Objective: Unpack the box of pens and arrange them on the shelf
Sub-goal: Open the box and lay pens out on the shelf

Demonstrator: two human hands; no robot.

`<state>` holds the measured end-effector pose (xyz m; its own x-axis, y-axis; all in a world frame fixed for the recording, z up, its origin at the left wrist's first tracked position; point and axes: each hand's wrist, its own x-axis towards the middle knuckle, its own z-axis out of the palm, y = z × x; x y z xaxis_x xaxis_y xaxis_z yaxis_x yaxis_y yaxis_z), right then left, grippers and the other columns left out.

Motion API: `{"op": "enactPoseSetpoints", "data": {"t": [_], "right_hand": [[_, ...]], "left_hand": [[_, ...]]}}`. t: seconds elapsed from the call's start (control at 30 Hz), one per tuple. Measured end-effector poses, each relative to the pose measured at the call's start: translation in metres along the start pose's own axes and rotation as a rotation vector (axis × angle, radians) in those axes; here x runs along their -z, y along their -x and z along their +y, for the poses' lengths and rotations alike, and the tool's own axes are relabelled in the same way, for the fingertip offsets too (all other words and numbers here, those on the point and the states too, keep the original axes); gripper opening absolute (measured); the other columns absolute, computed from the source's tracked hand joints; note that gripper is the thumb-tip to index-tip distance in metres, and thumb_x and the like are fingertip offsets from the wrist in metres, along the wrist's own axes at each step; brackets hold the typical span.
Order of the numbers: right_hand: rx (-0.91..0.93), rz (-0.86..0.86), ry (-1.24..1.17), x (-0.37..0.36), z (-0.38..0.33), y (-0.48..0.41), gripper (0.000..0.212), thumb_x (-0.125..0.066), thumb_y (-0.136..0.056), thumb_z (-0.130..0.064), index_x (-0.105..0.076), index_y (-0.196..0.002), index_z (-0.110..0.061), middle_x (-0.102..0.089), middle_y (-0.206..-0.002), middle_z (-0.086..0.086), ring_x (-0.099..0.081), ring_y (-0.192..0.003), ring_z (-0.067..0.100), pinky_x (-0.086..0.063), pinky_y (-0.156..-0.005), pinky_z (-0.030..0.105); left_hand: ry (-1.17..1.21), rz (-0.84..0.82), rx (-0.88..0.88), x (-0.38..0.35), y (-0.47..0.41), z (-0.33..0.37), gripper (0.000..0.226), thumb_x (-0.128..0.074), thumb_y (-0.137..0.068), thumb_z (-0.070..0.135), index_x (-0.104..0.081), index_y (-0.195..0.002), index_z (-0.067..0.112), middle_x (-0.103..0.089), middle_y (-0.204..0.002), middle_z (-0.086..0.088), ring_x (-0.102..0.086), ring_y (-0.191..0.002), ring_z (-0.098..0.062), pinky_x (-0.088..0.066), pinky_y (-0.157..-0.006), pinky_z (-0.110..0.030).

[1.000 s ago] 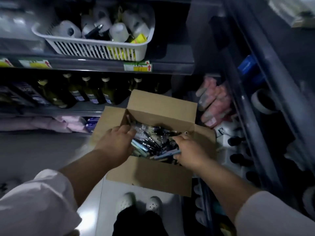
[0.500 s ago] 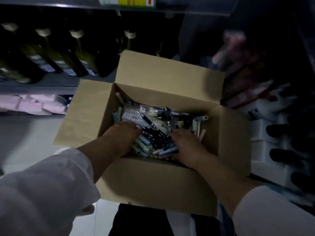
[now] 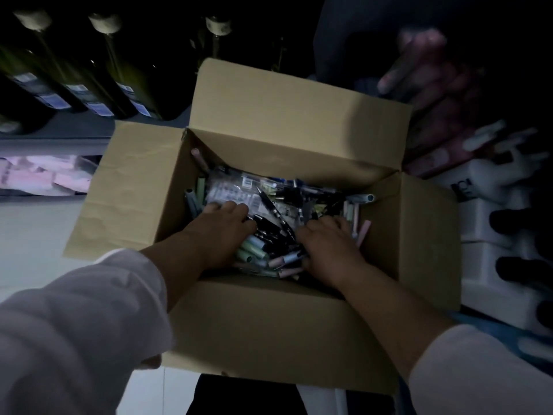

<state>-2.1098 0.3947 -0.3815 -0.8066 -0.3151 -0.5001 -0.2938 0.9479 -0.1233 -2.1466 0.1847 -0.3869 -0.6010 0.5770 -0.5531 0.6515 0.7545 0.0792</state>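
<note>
— What's over on the left?
— Dark glass bottles with pale caps, in a row on a shelf. There are pink packets on the level below.

— And the box?
— An open cardboard box fills the middle, its flaps spread outward. It is heaped with pens: pastel green and pink barrels and black ones. Toward the back lies a clear packet with a barcode label.

— The hands?
— Both are down inside the box. The left hand, coming out of a white sleeve, lies knuckles-up on the left of the heap. Its fingertips are over the clear packet and the black pens. The fingers bend into the pile, and I can't tell whether they have caught anything.

— The other one?
— The right hand sits on the right of the heap, fingers sunk among the pens near the pink barrels by the box wall. Its fingertips are hidden, so I can't tell its hold either.

— Further right?
— White bottles with dark caps, just beside the box. Above them are blurred pink items.
</note>
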Motion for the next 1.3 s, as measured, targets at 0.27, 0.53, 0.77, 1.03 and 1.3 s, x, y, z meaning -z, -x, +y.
{"op": "enactPoseSetpoints", "data": {"t": [0.27,0.53,0.77,1.03,1.3], "right_hand": [[-0.081,0.167,-0.301,0.017,0.006,0.002,0.031,-0.056,-0.089,-0.015,-0.053,-0.12,-0.015,-0.055,-0.121,0.007,-0.046,-0.114,0.027,-0.031,-0.095,0.032],[-0.315,0.288,-1.045,0.07,-0.01,0.021,0.028,-0.049,-0.097,-0.022,-0.049,-0.126,-0.022,-0.059,-0.115,0.001,-0.053,-0.107,0.017,-0.04,-0.087,0.029],[-0.439,0.215,-2.071,0.137,-0.018,0.054,0.023,-0.047,-0.095,0.002,-0.057,-0.101,-0.018,-0.061,-0.101,0.006,-0.062,-0.093,0.019,-0.04,-0.103,0.04],[-0.221,0.165,-2.327,0.201,-0.027,0.13,0.019,-0.049,-0.094,0.0,-0.058,-0.102,-0.014,-0.067,-0.079,0.002,-0.064,-0.076,0.019,-0.049,-0.074,0.037],[-0.061,0.332,-2.336,0.248,-0.045,0.226,0.02,-0.045,-0.095,0.002,-0.056,-0.109,-0.008,-0.061,-0.073,0.004,-0.057,-0.071,0.017,-0.051,-0.067,0.031]], "left_hand": [[0.583,0.253,0.18,0.015,0.011,0.001,0.036,-0.061,-0.082,0.017,-0.048,-0.116,0.012,-0.06,-0.104,-0.014,-0.056,-0.098,-0.032,-0.041,-0.075,-0.031],[1.232,0.376,0.301,0.071,0.018,0.017,0.019,-0.051,-0.094,0.012,-0.045,-0.112,0.012,-0.059,-0.092,-0.019,-0.057,-0.078,-0.027,-0.05,-0.071,-0.043],[1.662,0.341,0.352,0.147,0.061,0.046,0.01,-0.054,-0.094,0.011,-0.057,-0.102,0.006,-0.055,-0.076,-0.007,-0.052,-0.067,-0.017,-0.046,-0.062,-0.029],[1.857,0.301,0.361,0.22,0.122,0.09,0.023,-0.074,-0.08,0.017,-0.062,-0.098,0.008,-0.058,-0.052,0.009,-0.045,-0.04,-0.005,-0.037,-0.041,-0.019],[1.794,0.239,0.165,0.27,0.189,0.143,0.011,-0.071,-0.08,0.006,-0.064,-0.082,0.014,-0.056,-0.051,0.007,-0.041,-0.042,-0.007,-0.034,-0.042,-0.019]]}}
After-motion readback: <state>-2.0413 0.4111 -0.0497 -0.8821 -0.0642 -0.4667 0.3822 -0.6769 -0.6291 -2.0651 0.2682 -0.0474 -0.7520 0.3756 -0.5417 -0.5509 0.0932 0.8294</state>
